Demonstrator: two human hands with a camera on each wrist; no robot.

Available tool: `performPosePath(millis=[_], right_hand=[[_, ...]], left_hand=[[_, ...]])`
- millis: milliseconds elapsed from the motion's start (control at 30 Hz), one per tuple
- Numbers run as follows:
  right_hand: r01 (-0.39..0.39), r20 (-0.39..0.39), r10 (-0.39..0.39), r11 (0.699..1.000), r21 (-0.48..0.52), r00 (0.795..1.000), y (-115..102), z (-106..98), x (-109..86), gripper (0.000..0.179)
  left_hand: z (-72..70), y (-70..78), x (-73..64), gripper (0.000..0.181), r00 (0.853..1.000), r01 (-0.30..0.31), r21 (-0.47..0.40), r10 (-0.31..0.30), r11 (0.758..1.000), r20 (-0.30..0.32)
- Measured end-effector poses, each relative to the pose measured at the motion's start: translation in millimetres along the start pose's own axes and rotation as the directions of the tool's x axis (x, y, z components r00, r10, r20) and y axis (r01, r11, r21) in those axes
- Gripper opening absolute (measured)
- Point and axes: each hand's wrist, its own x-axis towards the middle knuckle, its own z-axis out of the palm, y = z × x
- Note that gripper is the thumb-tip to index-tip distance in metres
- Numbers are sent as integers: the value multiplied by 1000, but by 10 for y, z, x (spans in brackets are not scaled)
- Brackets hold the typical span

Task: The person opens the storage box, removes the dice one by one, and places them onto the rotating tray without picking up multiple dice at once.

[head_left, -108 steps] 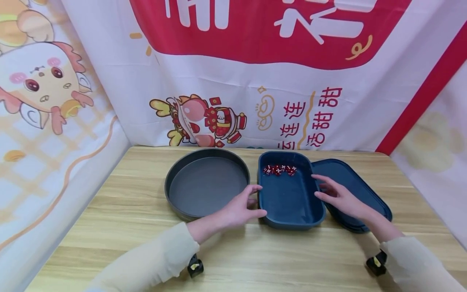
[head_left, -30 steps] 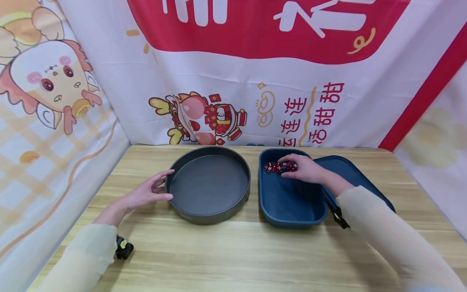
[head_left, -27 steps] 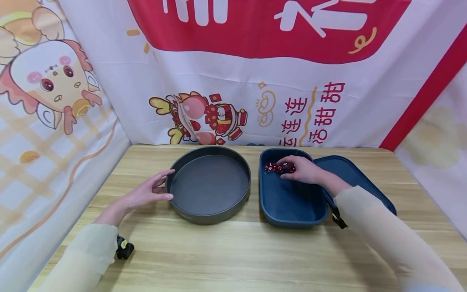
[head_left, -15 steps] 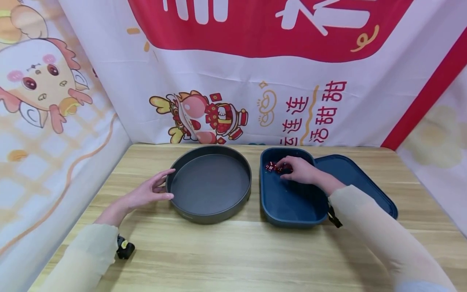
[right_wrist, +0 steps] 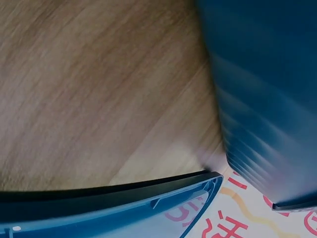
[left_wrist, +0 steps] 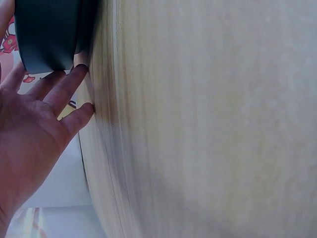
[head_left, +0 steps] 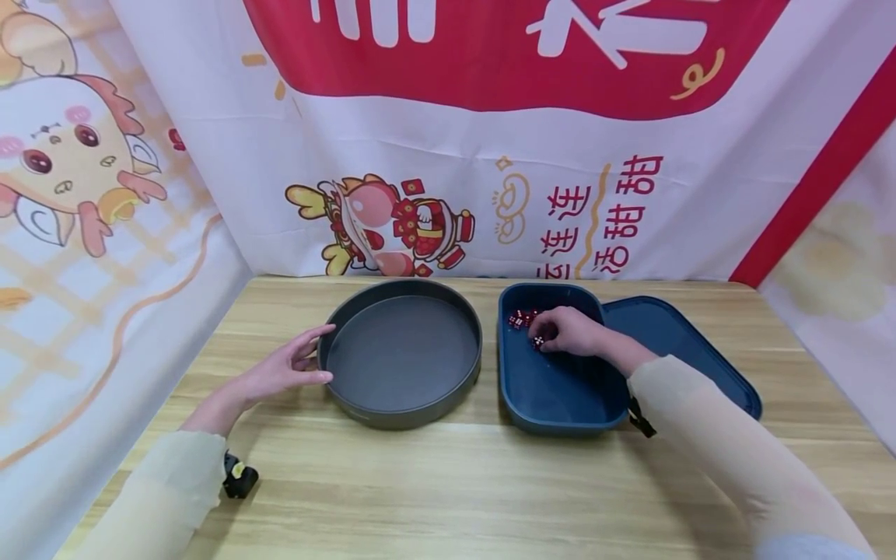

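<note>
My left hand (head_left: 283,367) is at the left side of a round dark grey baking pan (head_left: 402,354), fingers spread and fingertips at its rim. In the left wrist view, the fingers of that hand (left_wrist: 42,111) lie along the pan's outer wall (left_wrist: 47,34). Inside a deep blue rectangular box (head_left: 560,397), my right hand (head_left: 574,333) has its fingers curled and pinches a red die (head_left: 537,342) with white pips. More red dice (head_left: 520,319) lie behind it at the box's far end, partly covered by the hand. The right wrist view does not show the hand.
A blue lid (head_left: 679,350) lies right of the box, partly behind the right forearm. The wooden table (head_left: 434,490) extends in front of both containers. A printed cloth (head_left: 448,140) hangs along the table's back edge, with another at the left.
The left hand has moved from the box to the pan's left side. The right hand has gone into the box among the dice and drawn a die slightly toward me.
</note>
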Motion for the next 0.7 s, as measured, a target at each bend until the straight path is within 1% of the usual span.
performPosePath(millis=[167, 300, 400, 533, 633, 700], right_hand=[[4, 7, -4, 1000, -3, 1000, -44, -14, -22, 19], [23, -7, -23, 1000, -14, 1000, -124, -61, -57, 20], [49, -30, -49, 999, -8, 998, -217, -123, -92, 21], [114, -59, -114, 993, 2, 992, -373, -214, -124, 22], [164, -75, -163, 986, 4, 984, -489, -270, -107, 22], [179, -79, -177, 984, 17, 981, -572, -300, -79, 21]], left_hand=[[-1, -4, 1, 84, 1000, 10, 12, -10, 1000, -3], [0, 0, -11, 83, 1000, 8, 11, -8, 1000, -4], [-1, 11, -19, 83, 1000, 6, 15, -6, 1000, -6], [-1, 19, -16, 83, 1000, 9, 14, -9, 1000, -6], [2, 14, -14, 84, 1000, 11, 20, -11, 1000, -6], [9, 8, -11, 83, 1000, 11, 17, -11, 1000, -6]])
